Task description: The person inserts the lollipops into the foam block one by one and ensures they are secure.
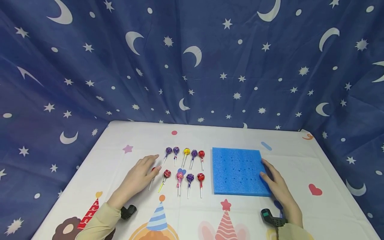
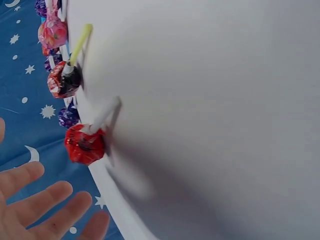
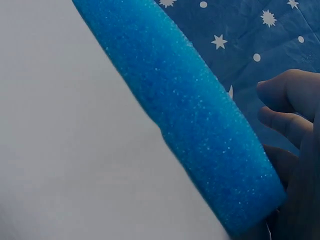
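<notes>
Several wrapped lollipops lie in two rows on the white table (image 1: 120, 173). The back row runs from a purple one (image 1: 169, 150) past a yellow one (image 1: 187, 151) to a red one (image 1: 201, 154). My left hand (image 1: 149, 165) lies flat with straight fingers over the front row's leftmost red lollipop (image 1: 153, 169), partly hiding it. In the left wrist view the open fingers (image 2: 45, 205) are apart from that red lollipop (image 2: 84, 144). A blue foam block (image 1: 237, 170) with small holes lies to the right. My right hand (image 1: 268, 173) rests relaxed fingers (image 3: 287, 110) against the block's (image 3: 185, 110) right edge.
A dark blue cloth (image 1: 192, 66) with moons and stars hangs behind and around the table. The tablecloth has printed party hats (image 1: 158, 213), a star and a heart (image 1: 315, 190). A black wrist camera (image 1: 129, 211) sits at each wrist.
</notes>
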Demonstrator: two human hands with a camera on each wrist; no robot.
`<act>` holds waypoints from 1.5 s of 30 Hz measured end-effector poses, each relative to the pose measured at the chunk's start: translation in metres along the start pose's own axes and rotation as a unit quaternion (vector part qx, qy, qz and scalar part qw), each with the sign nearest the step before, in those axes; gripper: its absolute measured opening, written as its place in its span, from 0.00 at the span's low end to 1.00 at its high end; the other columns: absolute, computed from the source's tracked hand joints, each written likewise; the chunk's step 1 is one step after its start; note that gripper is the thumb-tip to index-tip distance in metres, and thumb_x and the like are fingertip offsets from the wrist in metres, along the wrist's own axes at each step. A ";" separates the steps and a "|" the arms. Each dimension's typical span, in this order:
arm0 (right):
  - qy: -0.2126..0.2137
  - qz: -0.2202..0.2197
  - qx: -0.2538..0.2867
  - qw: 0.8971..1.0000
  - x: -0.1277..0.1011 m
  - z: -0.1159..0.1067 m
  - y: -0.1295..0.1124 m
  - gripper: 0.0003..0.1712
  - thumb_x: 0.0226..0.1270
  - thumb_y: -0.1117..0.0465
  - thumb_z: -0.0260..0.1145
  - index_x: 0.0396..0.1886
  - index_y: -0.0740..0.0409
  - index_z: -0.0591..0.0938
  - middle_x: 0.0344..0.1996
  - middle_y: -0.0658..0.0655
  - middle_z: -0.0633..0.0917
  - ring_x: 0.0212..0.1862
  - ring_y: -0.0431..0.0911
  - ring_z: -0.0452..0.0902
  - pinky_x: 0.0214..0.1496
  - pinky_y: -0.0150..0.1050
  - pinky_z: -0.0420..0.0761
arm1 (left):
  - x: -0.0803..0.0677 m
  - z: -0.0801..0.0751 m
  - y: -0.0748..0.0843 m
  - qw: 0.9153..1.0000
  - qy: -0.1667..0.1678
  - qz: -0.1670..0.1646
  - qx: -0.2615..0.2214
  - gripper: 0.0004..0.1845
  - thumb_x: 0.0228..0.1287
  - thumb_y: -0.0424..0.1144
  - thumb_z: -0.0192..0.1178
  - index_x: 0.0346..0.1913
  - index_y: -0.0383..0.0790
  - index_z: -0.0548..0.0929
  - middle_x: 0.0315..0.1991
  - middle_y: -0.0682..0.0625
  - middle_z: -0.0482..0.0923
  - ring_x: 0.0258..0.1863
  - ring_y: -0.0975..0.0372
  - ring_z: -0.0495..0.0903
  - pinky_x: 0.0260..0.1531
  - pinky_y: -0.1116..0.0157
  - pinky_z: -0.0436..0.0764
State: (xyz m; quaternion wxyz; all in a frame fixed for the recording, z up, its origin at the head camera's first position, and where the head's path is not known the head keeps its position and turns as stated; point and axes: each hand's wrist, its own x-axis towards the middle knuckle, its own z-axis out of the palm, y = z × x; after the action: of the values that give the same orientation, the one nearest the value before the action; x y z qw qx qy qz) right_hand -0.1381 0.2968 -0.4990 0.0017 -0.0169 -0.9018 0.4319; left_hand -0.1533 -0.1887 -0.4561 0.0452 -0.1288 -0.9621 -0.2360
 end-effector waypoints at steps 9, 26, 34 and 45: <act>-0.006 0.004 -0.010 1.000 -0.002 0.000 0.001 0.36 0.72 0.50 0.54 0.75 0.50 0.56 0.75 0.69 0.51 0.74 0.71 0.41 0.66 0.76 0.44 | -0.003 0.000 -0.004 1.000 -0.012 -0.007 -0.003 0.24 0.67 0.47 0.58 0.63 0.41 0.75 0.56 0.44 0.78 0.59 0.49 0.75 0.57 0.48 0.75; 0.001 0.000 -0.030 1.000 -0.001 0.002 0.003 0.35 0.70 0.53 0.57 0.74 0.51 0.59 0.74 0.71 0.51 0.74 0.71 0.41 0.66 0.76 0.44 | 0.002 0.002 -0.007 0.999 -0.040 -0.017 -0.002 0.19 0.59 0.38 0.64 0.53 0.39 0.81 0.28 0.52 0.71 0.25 0.66 0.65 0.24 0.71 0.63; 0.002 0.010 -0.035 0.999 -0.002 0.002 0.004 0.35 0.70 0.53 0.57 0.74 0.51 0.59 0.75 0.70 0.51 0.74 0.71 0.41 0.66 0.76 0.44 | 0.005 0.004 -0.009 0.999 -0.031 -0.011 -0.003 0.15 0.58 0.35 0.64 0.49 0.37 0.83 0.26 0.52 0.71 0.23 0.66 0.64 0.22 0.72 0.62; 0.001 0.006 -0.042 0.999 -0.001 0.000 0.003 0.35 0.70 0.53 0.57 0.74 0.51 0.59 0.74 0.70 0.51 0.74 0.71 0.42 0.66 0.76 0.45 | 0.004 0.002 -0.008 0.999 -0.021 -0.029 -0.019 0.13 0.57 0.33 0.65 0.46 0.38 0.83 0.26 0.50 0.72 0.25 0.64 0.66 0.25 0.70 0.64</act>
State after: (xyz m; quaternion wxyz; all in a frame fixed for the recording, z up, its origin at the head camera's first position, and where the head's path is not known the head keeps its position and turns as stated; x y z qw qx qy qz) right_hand -0.1372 0.2985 -0.5020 -0.0008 -0.0226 -0.9191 0.3934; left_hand -0.1588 -0.1936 -0.4604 0.0159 -0.1063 -0.9615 -0.2527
